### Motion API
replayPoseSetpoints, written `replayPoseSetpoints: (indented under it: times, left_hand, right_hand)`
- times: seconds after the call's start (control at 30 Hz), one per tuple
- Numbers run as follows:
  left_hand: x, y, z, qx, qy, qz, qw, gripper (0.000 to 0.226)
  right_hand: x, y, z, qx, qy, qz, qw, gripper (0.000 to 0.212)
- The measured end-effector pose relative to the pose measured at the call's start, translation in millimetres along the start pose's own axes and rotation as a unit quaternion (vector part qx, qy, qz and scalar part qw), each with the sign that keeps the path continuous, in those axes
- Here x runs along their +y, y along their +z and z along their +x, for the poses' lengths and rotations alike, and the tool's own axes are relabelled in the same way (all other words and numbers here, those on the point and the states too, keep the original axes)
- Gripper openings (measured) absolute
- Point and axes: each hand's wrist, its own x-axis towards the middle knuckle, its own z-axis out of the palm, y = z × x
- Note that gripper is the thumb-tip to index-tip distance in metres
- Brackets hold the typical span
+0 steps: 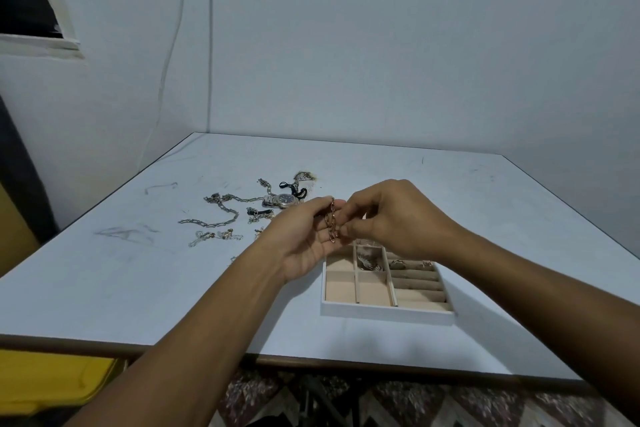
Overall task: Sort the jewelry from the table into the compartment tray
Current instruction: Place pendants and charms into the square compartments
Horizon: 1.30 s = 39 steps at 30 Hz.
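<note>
**Holding a gold chain above the tray**

Grips a gold link chain with both hands, in the air over the far left corner of the compartment tray. Pinches the top of it with the left hand, palm turned up, thumb and fingertips closed on the upper links. Pinches the lower links with the right hand, knuckles up, fingers curled in tight. Keeps the chain hanging almost straight down between the two grips, touching neither tray nor table.

Shows the tray lying flat near the front edge of the table, white-rimmed and lined in beige, with a few small pieces in a far middle compartment and one or two more tucked in the ring rolls on its right side.

Shows, left of and beyond the hands, the unsorted jewelry spread on the tabletop: a wristwatch, a long silver chain, a black cord and a short beaded piece nearest the left hand's wrist.
</note>
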Motion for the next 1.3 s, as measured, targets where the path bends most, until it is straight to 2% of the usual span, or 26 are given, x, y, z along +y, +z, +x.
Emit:
replayPoseSetpoints:
  times: [0.3,0.8,1.13,1.3]
  left_hand:
    - [-2.0,-7.6,-7.3,-0.023,-0.052,0.029,0.998,0.024]
    - [7.1,-22.2,-11.5,-0.06,-0.107,0.093,0.988,0.027]
    - [15.4,-17.1,-11.6,-0.054,-0.082,0.131,0.987,0.021]
    - [15.8,-19.0,-10.0,-0.04,-0.083,0.139,0.986,0.019]
  right_hand:
    - [-3.9,-0.5,11.9,0.006,-0.005,-0.082,0.997,0.005]
    - [7.1,17.0,10.2,-0.004,0.022,-0.066,0.998,0.007]
    - [14.7,24.3,3.3,0.015,0.042,-0.049,0.998,0.014]
    - [15.6,26.8,3.3,0.012,0.047,-0.05,0.998,0.01]
